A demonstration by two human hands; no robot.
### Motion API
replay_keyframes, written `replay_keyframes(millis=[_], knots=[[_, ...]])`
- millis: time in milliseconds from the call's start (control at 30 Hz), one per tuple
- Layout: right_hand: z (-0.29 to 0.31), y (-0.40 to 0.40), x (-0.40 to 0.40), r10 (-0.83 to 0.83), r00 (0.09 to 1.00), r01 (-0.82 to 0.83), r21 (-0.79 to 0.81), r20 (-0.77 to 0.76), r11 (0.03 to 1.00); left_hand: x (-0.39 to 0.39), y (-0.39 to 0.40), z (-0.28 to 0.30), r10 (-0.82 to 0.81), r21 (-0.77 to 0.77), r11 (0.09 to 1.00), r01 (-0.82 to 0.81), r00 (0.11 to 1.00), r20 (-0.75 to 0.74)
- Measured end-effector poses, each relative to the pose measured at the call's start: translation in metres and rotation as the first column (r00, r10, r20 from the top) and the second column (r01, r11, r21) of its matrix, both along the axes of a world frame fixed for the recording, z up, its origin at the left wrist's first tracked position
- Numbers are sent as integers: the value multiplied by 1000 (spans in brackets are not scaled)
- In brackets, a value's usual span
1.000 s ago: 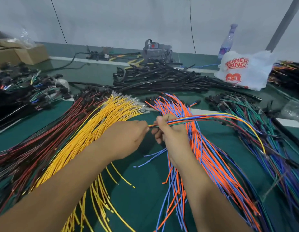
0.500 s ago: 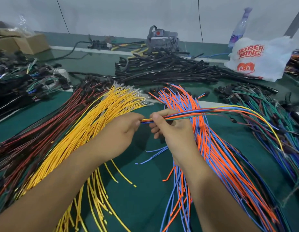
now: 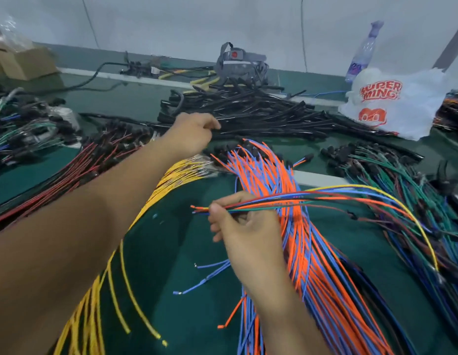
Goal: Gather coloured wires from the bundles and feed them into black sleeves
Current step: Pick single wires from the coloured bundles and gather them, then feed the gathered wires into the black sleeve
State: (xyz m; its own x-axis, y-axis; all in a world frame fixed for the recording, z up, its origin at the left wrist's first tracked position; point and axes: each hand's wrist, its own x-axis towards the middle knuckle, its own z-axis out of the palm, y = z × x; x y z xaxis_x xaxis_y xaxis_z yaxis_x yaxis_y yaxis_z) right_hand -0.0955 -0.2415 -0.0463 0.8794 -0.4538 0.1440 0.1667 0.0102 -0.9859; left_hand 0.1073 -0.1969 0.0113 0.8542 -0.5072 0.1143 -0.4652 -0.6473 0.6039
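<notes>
1. While the right hand (image 3: 244, 226) pinches a thin mixed-colour gathered wire bunch (image 3: 325, 198) above the orange-and-blue wire bundle (image 3: 312, 252), the left hand (image 3: 190, 134), fingers curled, reaches the heap of black sleeves (image 3: 261, 111); whether it grips one, I cannot tell.
2. Yellow wires (image 3: 135, 221) fan across the green worktop (image 3: 176, 278), below a pale wall (image 3: 197, 21).
3. A white printed plastic bag (image 3: 392, 101) sits far right, contents hidden.

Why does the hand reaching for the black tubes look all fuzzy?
In the head view, the left hand is smeared by motion blur at the black sleeves; the right hand pinching the gathered wires looks sharper; the wide lens bends the picture's edges.
</notes>
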Motion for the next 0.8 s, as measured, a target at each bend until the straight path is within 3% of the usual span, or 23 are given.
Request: replay_keyframes(millis=[133, 233, 367, 533, 633, 700, 733, 800], knots=[[-2, 1, 3, 25, 999, -25, 10, -44, 1000, 45, -33, -17, 17, 302, 953, -6, 999, -32], [-7, 0, 9, 26, 998, -28, -28, -65, 999, 59, -40, -37, 47, 560, 826, -61, 998, 39], [-9, 2, 13, -16, 998, 7, -137, -60, 991, 48, -48, -41, 70, 598, 763, -244, 952, 298], [-12, 3, 13, -21, 998, 9, -174, -67, 985, 35, -45, -6, -99, 640, 740, -207, 908, 408], [-13, 2, 12, -14, 999, 5, -178, -49, 984, 30, -21, 27, -92, 560, 805, -196, 891, 445], [-11, 3, 12, -21, 999, 12, -173, -49, 985, 24, 5, 44, -1, 408, 898, -168, 924, 382], [-10, 3, 12, -29, 998, 21, -166, -47, 986, 18, 19, 49, 49, 279, 951, -130, 959, 280], [-6, 2, 9, -46, 998, 39, -164, -40, 986, -5, 47, 52, 59, -142, 987, -81, 986, -153]])
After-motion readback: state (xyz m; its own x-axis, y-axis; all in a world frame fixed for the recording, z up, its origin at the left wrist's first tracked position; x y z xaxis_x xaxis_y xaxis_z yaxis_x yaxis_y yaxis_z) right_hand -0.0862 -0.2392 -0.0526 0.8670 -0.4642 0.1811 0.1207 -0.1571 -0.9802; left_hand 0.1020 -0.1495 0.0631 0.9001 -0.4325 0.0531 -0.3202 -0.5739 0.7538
